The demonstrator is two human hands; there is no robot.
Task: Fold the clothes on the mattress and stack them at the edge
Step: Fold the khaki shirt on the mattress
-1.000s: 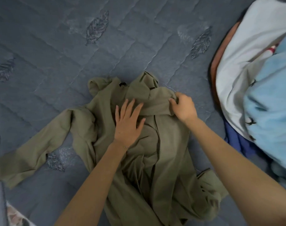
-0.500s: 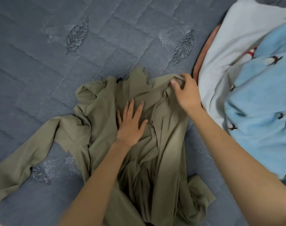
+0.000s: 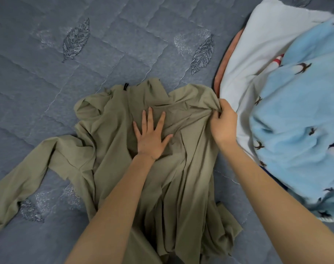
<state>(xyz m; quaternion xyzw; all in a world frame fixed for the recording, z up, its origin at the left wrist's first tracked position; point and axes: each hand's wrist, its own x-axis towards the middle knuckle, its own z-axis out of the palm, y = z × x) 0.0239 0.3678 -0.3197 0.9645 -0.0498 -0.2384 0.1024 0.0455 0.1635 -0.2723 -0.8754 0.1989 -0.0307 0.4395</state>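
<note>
Item 1. Olive-green long-sleeved garment of thin, soft cloth (image 3: pixel 181 187): lay spread and rumpled on the grey quilted mattress with stitched leaf motifs (image 3: pixel 105 54), collar and small black neck label (image 3: pixel 125 86) at the far end. One sleeve (image 3: pixel 29 178) trailed out flat to the left; the other sleeve could not be made out among the bunched folds at the lower right.

Item 2. Left hand (image 3: pixel 151 138): flat on the garment's chest, fingers straight and spread wide, pressing the cloth down.

Item 3. Right hand (image 3: pixel 223 126): fingers curled, pinching the garment's right shoulder edge, the cloth drawn taut between the two hands.

Item 4. Heap at the right: white fleece cloth (image 3: pixel 257 54), light-blue plush fabric with small dark bird prints (image 3: pixel 295 130), an orange edge (image 3: pixel 221 73) beneath. All loose and unfolded; possibly more pieces lay underneath, hidden from view.

Progress, as judged: early. The garment was being smoothed and squared, with no fold made in it. No folded stack showed anywhere in view. Remaining: fold this garment, place it at the mattress edge, then work through the heap.
</note>
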